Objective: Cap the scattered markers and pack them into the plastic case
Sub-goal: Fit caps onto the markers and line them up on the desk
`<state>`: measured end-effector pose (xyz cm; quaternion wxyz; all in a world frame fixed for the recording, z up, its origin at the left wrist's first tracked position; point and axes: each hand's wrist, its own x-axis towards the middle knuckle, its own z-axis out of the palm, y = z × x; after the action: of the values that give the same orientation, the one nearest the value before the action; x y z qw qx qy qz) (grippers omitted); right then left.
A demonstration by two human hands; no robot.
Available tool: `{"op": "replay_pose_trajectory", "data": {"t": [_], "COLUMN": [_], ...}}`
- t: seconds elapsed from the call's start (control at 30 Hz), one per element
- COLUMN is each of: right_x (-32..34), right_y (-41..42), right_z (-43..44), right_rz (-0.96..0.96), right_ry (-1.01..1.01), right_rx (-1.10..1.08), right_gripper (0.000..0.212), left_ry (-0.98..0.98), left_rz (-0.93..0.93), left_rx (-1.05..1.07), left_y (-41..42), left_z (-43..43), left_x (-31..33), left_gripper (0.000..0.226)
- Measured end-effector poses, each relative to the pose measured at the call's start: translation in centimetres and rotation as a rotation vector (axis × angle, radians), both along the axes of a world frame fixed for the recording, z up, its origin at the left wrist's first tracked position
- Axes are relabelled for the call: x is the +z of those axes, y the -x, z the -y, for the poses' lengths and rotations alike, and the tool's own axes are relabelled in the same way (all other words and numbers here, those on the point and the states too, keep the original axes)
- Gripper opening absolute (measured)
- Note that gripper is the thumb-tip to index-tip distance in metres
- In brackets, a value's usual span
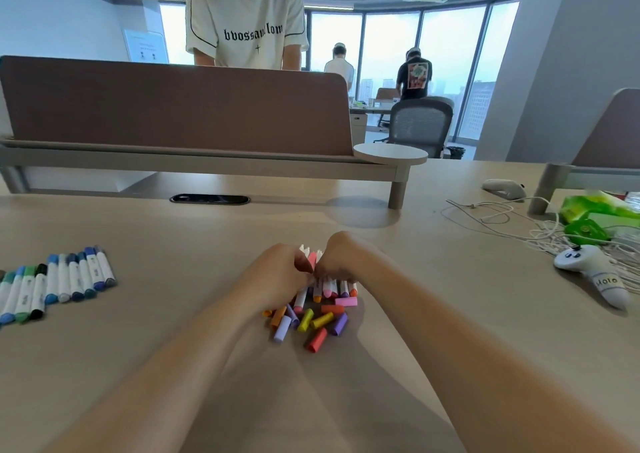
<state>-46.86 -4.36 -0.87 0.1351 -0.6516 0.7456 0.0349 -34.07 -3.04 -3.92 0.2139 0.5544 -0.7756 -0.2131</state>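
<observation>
Markers on our beige desk, glass-walled office behind, white barrels, loose coloured caps beside, our left hand and right hand gripping them.

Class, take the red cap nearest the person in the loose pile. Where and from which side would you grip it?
Pinch the red cap across its two long sides at mid-length, from above on the near side. It lies flat and slanted at the pile's near edge, bare table before it; the yellow cap crowds its far end.
</observation>
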Motion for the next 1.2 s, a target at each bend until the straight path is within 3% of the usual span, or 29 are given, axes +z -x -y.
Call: {"op": "replay_pose_trajectory", "data": {"t": [0.2, 0.5, 0.73, 1.07, 1.2], "right_x": [-0.1, 1.4, 1.3, 0.9, 0.8], "right_y": [0.2, 2.1, 3.1, 5.1, 6.5], "right_z": [-0.2, -2.7, -2.8, -3.3, -4.1], "right_rz": [0.043, 0.412, 0.567, 0.614, 0.626], "right_ry": [0.012, 0.039, 0.079, 0.133, 0.164], "right_rx": [0.012, -0.102, -0.113, -0.115, -0.133], "right_gripper": [0.023, 0.028, 0.027, 0.021, 0.02], "left_ry": [0.014, 0.016, -0.004, 0.114, 0.135], "left_rz": [-0.003, -0.036, 0.04, 0.105, 0.214], "left_rx": [0.017, -0.048, -0.185, -0.229, -0.186], "left_y": [-0.4, -0.4, -0.4, 2.2, 3.5], "left_z": [-0.1, -0.8, -1.1, -1.4, -1.8], "left_x": [-0.1, 0.4, 0.7, 0.1, -0.4], "left_gripper": [0.015, 0.015, 0.014, 0.015, 0.024]}}
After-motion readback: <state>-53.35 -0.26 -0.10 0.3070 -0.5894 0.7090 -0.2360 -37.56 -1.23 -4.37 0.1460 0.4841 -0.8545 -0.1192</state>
